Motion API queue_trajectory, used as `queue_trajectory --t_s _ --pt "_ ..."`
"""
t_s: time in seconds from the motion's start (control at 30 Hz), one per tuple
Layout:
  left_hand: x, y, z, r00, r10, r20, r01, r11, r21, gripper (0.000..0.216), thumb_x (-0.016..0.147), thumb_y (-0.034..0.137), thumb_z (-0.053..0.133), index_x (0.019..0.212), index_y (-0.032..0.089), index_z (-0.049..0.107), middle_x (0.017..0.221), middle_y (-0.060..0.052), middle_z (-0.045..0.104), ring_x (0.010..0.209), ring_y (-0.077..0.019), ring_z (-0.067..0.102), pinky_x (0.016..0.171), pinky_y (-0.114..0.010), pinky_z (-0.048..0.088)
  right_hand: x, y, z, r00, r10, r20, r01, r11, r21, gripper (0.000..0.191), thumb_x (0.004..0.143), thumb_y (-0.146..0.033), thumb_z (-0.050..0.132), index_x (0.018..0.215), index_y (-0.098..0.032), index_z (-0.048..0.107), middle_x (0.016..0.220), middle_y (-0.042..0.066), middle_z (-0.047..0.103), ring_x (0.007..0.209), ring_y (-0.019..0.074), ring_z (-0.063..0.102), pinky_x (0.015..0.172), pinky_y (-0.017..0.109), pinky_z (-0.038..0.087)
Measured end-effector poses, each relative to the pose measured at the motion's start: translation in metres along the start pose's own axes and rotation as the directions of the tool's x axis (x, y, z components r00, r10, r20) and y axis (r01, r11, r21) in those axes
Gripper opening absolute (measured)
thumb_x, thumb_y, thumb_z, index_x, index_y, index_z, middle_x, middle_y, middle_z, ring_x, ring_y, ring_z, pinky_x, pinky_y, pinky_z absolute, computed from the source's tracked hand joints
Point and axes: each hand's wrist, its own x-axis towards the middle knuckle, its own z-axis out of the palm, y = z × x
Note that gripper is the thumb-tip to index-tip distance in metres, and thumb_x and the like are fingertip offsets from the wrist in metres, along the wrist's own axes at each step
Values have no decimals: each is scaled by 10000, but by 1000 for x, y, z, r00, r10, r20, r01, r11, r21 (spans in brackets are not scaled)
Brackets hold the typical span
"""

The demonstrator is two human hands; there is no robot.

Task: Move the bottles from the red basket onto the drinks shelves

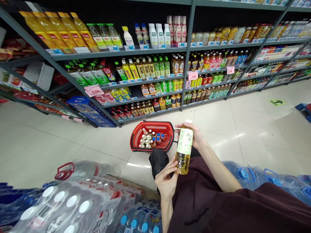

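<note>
A clear tea bottle with a white cap, a pale green label and yellowish liquid is held slightly tilted before my body. My left hand grips it near the base, thumb and fingers on its lower side. Around its upper part, just below the cap, my right hand is closed. Beyond the bottle, a red shopping basket with black handles stands on the floor. Inside it are several small bottles, some with white caps and some with blue.
Drink shelves run along the far side, filled with bottles and bearing pink price signs. Shrink-wrapped water packs are stacked at the near left. Large water jugs stand at the right. Tiled floor lies between.
</note>
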Motion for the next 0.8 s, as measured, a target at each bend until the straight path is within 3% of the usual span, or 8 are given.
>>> queue_trajectory --t_s 0.17,0.33,0.53,0.7,0.8 --pt "-1 -1 -3 1000 0 -30 0 1000 3 114 771 127 827 786 228 777 947 -58 836 985 -297 792 911 -471 668 6 4 -7 998 57 -23 -56 997 52 131 750 -265 770 811 -171 704 780 20 761 622 187 732 610 327 661" --pt "0 1 -5 1000 18 -26 -18 1000 1 146 759 95 825 776 231 775 928 -47 836 957 -279 800 890 -438 674 9 6 -6 997 79 20 -81 991 105 111 750 -262 748 790 -174 693 719 19 743 612 182 722 622 327 659" --pt "3 -1 -2 998 5 -60 -9 997 -74 176 760 87 826 862 224 783 999 -69 831 1039 -275 782 935 -415 655 10 8 -6 998 1 58 -11 986 169 114 737 -264 746 790 -185 684 718 15 747 620 177 710 665 363 668" --pt "1 -5 0 982 -187 -7 181 960 -214 316 797 160 829 1103 212 767 1317 -158 728 1271 -322 664 1014 -413 612 11 14 -13 986 -98 138 66 974 218 147 706 -291 742 796 -199 671 719 -2 725 623 159 672 629 353 657" --pt "0 -3 1 926 -352 133 375 895 -240 508 791 242 856 1276 212 706 1444 -191 627 1315 -348 621 1040 -417 597 13 17 -19 956 -172 236 99 951 293 176 717 -348 734 798 -215 652 692 -30 677 591 125 606 584 309 633"
